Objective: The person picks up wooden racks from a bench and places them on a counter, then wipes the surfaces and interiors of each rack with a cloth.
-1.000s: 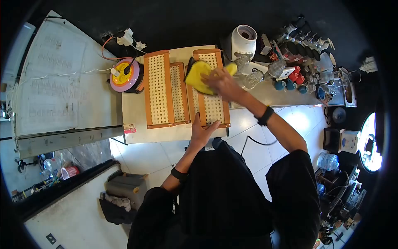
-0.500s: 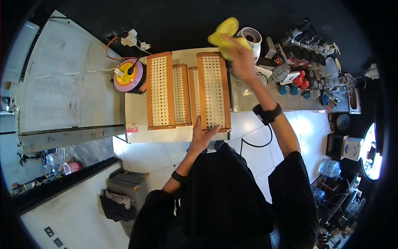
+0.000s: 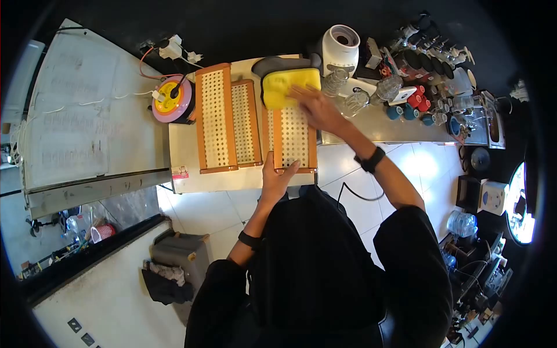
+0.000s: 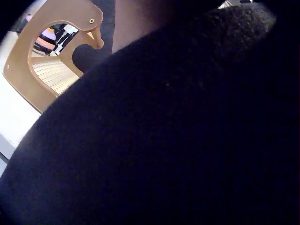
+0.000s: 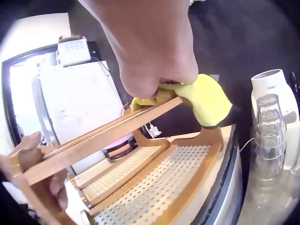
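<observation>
In the head view, my right hand (image 3: 319, 110) holds a yellow cloth (image 3: 284, 84) with a grey side over the far part of the right-hand wooden rack (image 3: 296, 139). The right wrist view shows that cloth (image 5: 211, 101) draped round the far end of the rack's upper rail (image 5: 108, 140), with my right hand (image 5: 150, 61) on it. My left hand (image 3: 277, 181) grips the rack's near end; its fingers (image 5: 58, 187) curl round the wooden frame. Dark fabric covers most of the left wrist view, beside a curved wooden end piece (image 4: 47, 21).
A second perforated rack (image 3: 214, 122) stands to the left, near a purple and yellow cable reel (image 3: 172, 100). Right of the racks are a white appliance (image 3: 341, 52), glass jugs (image 3: 355, 103) and several cups. A bin (image 3: 183, 255) stands on the floor.
The cloth has come down from the air beyond the rack's far end onto its far part, spread wider, with my right hand lower. My left hand keeps its place at the near end.
</observation>
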Demonstrator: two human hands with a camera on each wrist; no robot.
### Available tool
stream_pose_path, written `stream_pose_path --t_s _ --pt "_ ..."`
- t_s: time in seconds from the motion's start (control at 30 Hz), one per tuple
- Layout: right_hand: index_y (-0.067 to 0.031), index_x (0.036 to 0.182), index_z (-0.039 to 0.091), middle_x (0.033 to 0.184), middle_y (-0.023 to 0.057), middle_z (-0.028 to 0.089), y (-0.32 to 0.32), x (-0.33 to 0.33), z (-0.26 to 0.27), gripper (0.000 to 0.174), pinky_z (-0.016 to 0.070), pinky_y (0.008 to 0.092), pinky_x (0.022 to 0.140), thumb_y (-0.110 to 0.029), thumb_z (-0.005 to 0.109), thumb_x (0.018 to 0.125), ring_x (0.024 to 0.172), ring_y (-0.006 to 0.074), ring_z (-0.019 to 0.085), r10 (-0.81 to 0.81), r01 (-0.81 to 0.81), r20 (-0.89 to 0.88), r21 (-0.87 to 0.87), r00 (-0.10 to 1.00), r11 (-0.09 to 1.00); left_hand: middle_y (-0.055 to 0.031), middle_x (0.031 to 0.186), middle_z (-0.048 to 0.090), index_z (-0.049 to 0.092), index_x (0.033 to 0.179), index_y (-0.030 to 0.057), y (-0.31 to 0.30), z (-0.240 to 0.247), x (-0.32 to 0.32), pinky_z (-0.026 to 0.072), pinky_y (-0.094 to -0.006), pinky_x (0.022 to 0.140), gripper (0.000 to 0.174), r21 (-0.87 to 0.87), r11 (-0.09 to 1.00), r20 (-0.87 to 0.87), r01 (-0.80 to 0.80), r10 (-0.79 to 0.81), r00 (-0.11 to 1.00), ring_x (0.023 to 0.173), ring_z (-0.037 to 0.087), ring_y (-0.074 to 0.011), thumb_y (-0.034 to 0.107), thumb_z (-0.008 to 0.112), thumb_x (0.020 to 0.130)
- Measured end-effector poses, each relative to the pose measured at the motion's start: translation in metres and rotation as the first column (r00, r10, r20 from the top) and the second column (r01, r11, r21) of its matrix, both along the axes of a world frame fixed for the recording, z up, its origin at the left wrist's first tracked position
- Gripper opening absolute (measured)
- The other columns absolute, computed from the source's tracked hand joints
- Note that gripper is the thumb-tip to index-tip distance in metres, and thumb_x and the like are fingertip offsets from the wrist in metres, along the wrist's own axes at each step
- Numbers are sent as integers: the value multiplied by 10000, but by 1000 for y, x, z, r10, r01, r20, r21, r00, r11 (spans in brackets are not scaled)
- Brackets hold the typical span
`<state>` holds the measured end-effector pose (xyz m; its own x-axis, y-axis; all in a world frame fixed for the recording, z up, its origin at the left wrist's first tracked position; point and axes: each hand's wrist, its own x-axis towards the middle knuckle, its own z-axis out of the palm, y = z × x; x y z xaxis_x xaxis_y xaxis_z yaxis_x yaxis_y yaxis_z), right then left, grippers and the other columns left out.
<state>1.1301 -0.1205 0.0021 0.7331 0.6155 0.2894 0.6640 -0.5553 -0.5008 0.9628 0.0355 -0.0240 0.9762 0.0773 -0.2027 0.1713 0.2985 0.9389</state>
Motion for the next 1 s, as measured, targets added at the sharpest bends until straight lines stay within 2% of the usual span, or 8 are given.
stream_pose_path --t_s 0.17,0.33,0.43,0.5,0.57,0.63,0.73,1.0 --pt "-47 1164 561 1184 181 574 -18 -97 22 335 304 476 1064 -25 530 831 1177 341 496 185 -147 -302 144 935 979 -82 990 634 517 1101 -33 6 -2 0 497 -273 800 346 143 988 28 61 -66 997 891 609 -138 34 685 806" --pt "-17 1204 531 1064 163 628 -49 -114 55 297 480 342 868 -92 464 925 1020 270 596 0 270 -831 181 556 946 -67 1053 624 540 1128 -21 5 -2 2 485 -283 832 368 94 994 48 55 -59 997 939 598 -143 -8 681 788" --pt "-30 1242 509 1130 107 592 -60 -84 28 314 504 322 815 -153 408 971 979 181 592 9 756 -808 554 588 348 -80 1010 617 515 1099 -13 9 -16 -2 487 -275 827 360 125 988 -87 96 -85 993 926 594 -140 8 693 787" --pt "-21 1244 496 1168 107 568 -61 -55 1 312 486 303 835 -135 381 977 973 200 593 -94 612 -610 750 787 252 -77 984 615 504 1086 -5 3 -9 -1 493 -273 800 355 49 997 -53 51 -49 997 907 594 -137 25 696 789" --pt "-2 1214 506 1146 147 577 -58 -31 -73 295 444 304 900 -108 397 962 1071 210 552 -636 718 -351 461 687 521 -72 988 617 502 1095 -3 1 -7 -2 494 -274 792 357 125 992 -49 22 -16 999 895 596 -134 46 693 798" --pt "7 1168 525 1218 202 541 -13 -44 0 260 413 351 950 -35 430 930 1222 271 459 -311 663 -718 274 623 696 -69 985 620 507 1104 -5 -5 3 -5 489 -272 797 350 141 990 -68 0 9 998 892 596 -130 60 684 809" --pt "-7 1208 522 1358 129 476 -8 -69 -26 317 302 360 1047 18 419 910 1396 292 178 -127 270 -296 517 947 813 -57 958 624 536 1099 -6 -8 -4 -6 484 -261 774 332 174 982 -125 -78 101 987 862 594 -119 91 683 818" --pt "-21 1267 503 1319 114 519 -54 -144 -16 337 414 251 862 -31 451 934 1151 163 503 97 288 -604 508 791 812 -39 934 605 543 1082 14 -6 -55 -18 467 -258 730 264 158 958 -278 -238 274 921 816 569 -110 121 636 859"
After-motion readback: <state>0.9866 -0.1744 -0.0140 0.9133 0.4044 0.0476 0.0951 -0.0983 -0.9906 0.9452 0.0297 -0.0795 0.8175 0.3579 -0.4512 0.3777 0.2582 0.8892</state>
